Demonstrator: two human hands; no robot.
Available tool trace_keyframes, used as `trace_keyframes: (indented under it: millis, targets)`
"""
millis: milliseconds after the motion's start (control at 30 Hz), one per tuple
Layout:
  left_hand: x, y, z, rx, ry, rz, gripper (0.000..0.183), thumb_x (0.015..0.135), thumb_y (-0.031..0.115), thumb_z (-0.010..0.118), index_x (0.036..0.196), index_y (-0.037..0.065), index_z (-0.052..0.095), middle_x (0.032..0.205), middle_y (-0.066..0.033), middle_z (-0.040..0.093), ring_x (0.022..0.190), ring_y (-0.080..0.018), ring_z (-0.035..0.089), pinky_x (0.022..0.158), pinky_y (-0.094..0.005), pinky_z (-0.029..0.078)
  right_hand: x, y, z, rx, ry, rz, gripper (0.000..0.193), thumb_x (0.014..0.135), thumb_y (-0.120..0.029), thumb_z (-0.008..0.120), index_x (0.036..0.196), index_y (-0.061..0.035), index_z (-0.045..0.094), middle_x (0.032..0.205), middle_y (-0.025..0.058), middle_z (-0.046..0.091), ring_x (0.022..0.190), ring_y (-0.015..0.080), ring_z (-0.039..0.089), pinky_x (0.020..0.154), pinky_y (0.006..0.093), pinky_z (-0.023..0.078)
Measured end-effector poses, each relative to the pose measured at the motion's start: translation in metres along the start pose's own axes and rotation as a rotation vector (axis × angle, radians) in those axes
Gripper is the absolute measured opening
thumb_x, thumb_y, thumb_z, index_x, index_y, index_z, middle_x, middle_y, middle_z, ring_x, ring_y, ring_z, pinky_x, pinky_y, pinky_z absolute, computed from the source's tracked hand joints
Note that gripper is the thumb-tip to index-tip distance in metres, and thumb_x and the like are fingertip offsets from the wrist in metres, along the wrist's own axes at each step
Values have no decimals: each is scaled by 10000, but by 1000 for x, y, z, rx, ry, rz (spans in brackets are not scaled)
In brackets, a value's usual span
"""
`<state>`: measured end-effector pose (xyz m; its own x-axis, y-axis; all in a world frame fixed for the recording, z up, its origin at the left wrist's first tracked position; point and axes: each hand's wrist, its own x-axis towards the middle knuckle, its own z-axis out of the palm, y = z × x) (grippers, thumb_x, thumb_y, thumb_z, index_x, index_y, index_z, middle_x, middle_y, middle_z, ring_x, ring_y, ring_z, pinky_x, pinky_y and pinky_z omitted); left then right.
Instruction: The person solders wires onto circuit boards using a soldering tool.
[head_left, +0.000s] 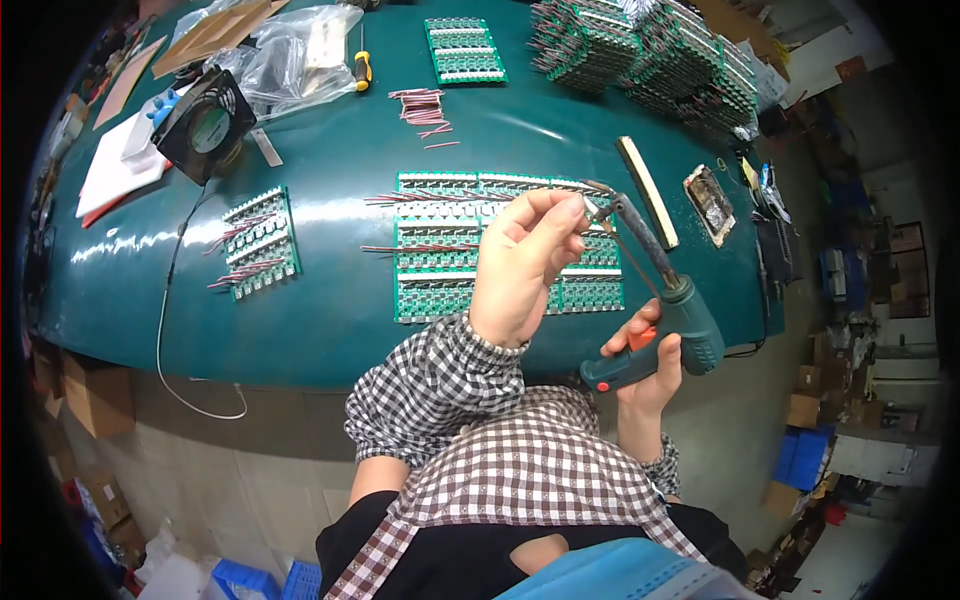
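My right hand (648, 388) grips the handle of a green soldering gun (692, 326) with an orange trigger. Its long dark barrel points up and left. Close to the tip, my left hand (520, 262) is closed in a pinch, raised over the bench. A small pale piece shows at those fingertips, too small to name. Beneath the left hand lie green circuit board panels (425, 292) side by side, with rows of white parts. Thin red and black wires (380, 248) stick out from their left edge.
A smaller board panel (262, 245) with wires lies left, near a black fan (207, 125). Cut wires (420, 105), another board (465, 50) and a yellow-handled screwdriver (362, 72) lie farther back. Stacked boards (585, 45), a pale bar (648, 190) and a soiled tray (710, 205) are right.
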<state>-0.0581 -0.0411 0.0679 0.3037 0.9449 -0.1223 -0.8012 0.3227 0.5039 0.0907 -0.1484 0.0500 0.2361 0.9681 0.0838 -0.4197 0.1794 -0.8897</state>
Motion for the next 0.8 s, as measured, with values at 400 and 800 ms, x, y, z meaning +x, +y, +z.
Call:
trace_keyframes:
  millis: [400, 800]
  targets:
    - [16, -2, -3, 48, 126, -109, 116, 885, 147, 594, 946, 51, 573, 815, 0, 567, 677, -49, 519, 616, -168, 453, 10, 3, -11, -86, 61, 83, 495, 867, -421, 582, 1071, 13, 462, 872, 78, 545, 680, 181, 613, 551, 286, 538]
    - [84, 89, -64, 1762, 51, 380, 136, 797, 57, 639, 929, 32, 619, 878, -31, 599, 784, -119, 575, 676, -253, 456, 34, -10, -88, 57, 169, 185, 469, 879, -422, 567, 1090, -24, 438, 874, 55, 546, 682, 159, 590, 538, 275, 530]
